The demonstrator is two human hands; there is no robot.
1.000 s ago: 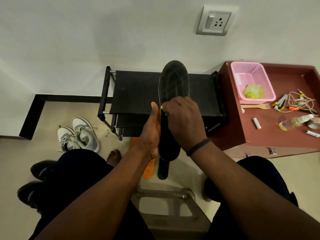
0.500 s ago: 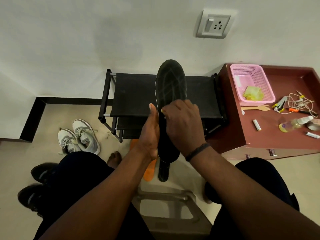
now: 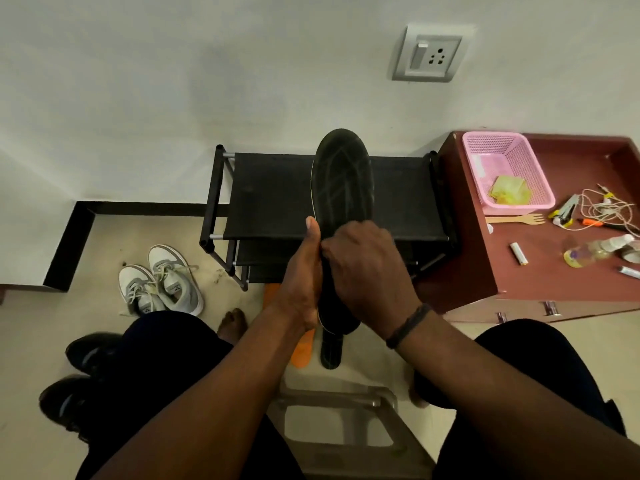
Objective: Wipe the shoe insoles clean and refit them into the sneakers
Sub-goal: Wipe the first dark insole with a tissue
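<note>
Insole (image 3: 341, 181): black, upright at centre frame, toe toward 12 o'clock.
Left hand (image 3: 303, 282): you gripped its left edge, thumb up.
Right hand (image 3: 367, 271): your curled fingers pressed its face.
Sneakers (image 3: 161, 282): on floor at 9 o'clock.

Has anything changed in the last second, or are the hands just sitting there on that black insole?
Very little. The right hand slid slightly down and toward the left hand along the black insole, as in wiping. The left hand keeps holding the insole upright. The grey sneakers and floor insoles stayed put.
</note>
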